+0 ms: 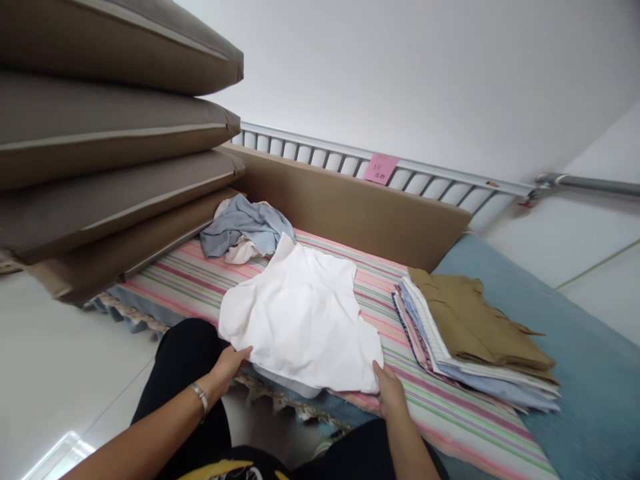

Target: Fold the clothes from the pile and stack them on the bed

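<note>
In the head view, the white shirt (310, 313) lies spread on the striped cloth (465, 420), between the person's knees and the brown board (360, 207). The left hand (227, 373) pinches its near left corner; the right hand (391, 392) grips its near right corner. Crumpled clothes (250, 223) lie just beyond its upper left, near stacked cushions (115, 113). Folded clothes (480, 327) sit in a pile to the right, apart from it.
</note>
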### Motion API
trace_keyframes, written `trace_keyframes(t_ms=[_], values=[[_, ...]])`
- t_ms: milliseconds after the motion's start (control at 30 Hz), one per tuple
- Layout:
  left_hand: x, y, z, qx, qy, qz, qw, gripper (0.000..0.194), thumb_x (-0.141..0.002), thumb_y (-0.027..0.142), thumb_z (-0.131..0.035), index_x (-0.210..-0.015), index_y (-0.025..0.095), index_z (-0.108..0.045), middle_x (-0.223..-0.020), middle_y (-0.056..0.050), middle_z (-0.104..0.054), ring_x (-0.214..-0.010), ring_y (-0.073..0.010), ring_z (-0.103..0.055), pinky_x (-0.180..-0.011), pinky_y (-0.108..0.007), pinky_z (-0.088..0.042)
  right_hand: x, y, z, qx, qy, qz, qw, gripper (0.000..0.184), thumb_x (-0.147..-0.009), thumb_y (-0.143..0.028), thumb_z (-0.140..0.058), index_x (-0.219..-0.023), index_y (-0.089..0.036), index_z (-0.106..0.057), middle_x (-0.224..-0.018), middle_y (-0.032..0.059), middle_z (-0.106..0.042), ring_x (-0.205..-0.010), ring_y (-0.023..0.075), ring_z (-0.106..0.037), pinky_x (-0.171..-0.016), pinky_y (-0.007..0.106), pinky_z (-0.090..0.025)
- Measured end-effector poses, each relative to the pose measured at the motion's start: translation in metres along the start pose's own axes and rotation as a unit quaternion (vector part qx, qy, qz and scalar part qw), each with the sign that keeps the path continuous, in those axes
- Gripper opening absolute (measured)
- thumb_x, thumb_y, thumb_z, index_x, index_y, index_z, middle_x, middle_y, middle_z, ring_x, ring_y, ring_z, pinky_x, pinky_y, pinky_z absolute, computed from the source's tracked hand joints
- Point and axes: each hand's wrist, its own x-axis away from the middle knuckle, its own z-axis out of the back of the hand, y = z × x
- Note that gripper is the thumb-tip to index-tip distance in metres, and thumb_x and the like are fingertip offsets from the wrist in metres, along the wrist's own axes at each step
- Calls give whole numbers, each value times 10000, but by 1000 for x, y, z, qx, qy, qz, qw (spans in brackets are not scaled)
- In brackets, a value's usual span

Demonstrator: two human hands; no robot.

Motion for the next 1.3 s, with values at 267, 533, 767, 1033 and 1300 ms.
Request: trace_keyframes(t_ms=[267,533,767,1033,1300], values=[[69,-1,-23,-196,-365,14,910,235,-633,395,-733,-728,185,-688,-679,-72,-664,-624,-217,-612,-571,-297,-426,102,-49,-58,-158,-139,-81,974,580,-596,-507,-723,-1068,-219,-548,-841,21,-689,-686,198,-631,-581,307,-495],[101,39,-49,194,-434,81,876,381,-774,488,-621,-936,146,-667,-884,-94,-673,-819,-205,-626,-734,-296,-484,187,-56,-115,35,-254,82,963,432,-634,-611,-658,-654,-181,-612,-619,6,-602,-597,157,-517,-554,266,-425],[109,76,-20,128,-273,-35,953,449,-626,356,-786,-993,122,-676,-803,-94,-704,-747,-239,-648,-690,-309,-503,168,-63,-106,26,-432,-33,901,552,-668,-665,-598,-778,-127,-651,-641,47,-654,-516,134,-592,-505,234,-432],[125,120,14,111,-250,-13,962,535,-529,352,-832,-1012,161,-704,-970,-122,-710,-929,-341,-635,-847,-409,-484,48,-58,-87,-182,-153,-242,941,360,-739,-366,-682,-978,-141,-534,-837,112,-685,-811,203,-677,-732,306,-545],[135,139,39,102,-325,-33,940,526,-570,364,-810,-1036,150,-693,-899,-108,-717,-832,-312,-650,-722,-357,-499,19,-67,-164,-188,-161,-187,951,170,-776,-328,-623,-835,-205,-520,-635,-8,-638,-594,153,-637,-578,267,-547]])
